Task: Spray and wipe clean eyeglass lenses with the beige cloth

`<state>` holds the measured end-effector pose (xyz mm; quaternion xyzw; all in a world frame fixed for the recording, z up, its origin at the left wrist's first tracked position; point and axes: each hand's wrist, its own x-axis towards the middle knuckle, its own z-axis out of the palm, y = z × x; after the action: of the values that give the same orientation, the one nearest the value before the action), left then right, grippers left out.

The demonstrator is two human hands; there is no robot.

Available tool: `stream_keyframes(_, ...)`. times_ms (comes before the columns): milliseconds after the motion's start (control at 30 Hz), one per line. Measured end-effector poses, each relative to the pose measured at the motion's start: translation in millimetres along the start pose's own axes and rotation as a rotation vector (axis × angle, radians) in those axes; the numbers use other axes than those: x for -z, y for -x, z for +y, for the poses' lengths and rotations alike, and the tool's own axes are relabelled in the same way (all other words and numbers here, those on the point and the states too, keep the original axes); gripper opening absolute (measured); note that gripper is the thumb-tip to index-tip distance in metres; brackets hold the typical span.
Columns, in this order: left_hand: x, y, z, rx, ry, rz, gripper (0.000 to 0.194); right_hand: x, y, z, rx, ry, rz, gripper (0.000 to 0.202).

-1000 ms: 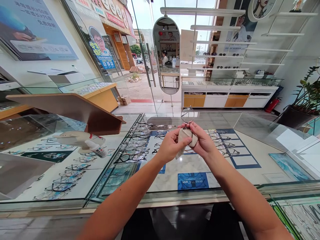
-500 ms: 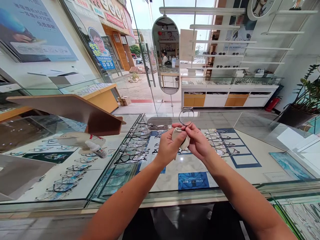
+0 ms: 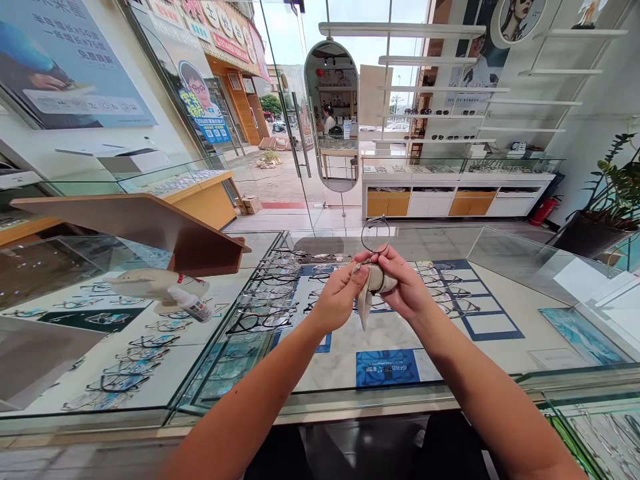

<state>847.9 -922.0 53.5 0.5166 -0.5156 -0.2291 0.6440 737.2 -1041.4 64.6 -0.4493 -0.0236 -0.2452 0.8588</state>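
A pair of round, thin-rimmed eyeglasses (image 3: 375, 235) is held above the glass display counter, one lens standing up beyond my fingers. Round its other lens lies a pale grey-beige cleaning cloth (image 3: 365, 303), one corner hanging down. My left hand (image 3: 335, 297) is closed, pinching the cloth between thumb and fingers. On the other side, my right hand (image 3: 407, 283) grips the eyeglasses near the bridge, its fingers bent against the cloth. The nearer lens is largely covered by cloth and fingers.
Rows of eyeglass frames (image 3: 267, 290) lie inside the glass counter (image 3: 330, 397) beneath my hands. A white bottle (image 3: 189, 303) stands at the left beside a brown wooden stand (image 3: 200, 247). A blue card (image 3: 387, 368) lies near the front edge. Beyond is an oval standing mirror (image 3: 331, 120).
Both hands and the eyeglasses have shifted slightly right. The cloth has turned and now hangs lower between the hands; the dark lower rim shows beside it.
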Motion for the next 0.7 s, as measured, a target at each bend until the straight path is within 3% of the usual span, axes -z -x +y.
stream_keyframes(133,9.8,-2,0,-0.004,-0.029,-0.133,0.052,1,-2,-3,-0.003,-0.044,0.001,0.030)
stream_keyframes(233,10.1,-1,0,-0.014,-0.075,-0.150,0.050,0,-3,-3,-0.012,-0.061,0.006,0.029)
stream_keyframes(600,-7.0,5,0,-0.033,-0.038,0.222,0.052,-11,2,7,-0.094,-0.030,0.032,0.043)
stream_keyframes(700,-8.2,4,-4,-0.023,-0.002,0.257,0.056,-9,1,8,-0.092,-0.017,0.028,0.042)
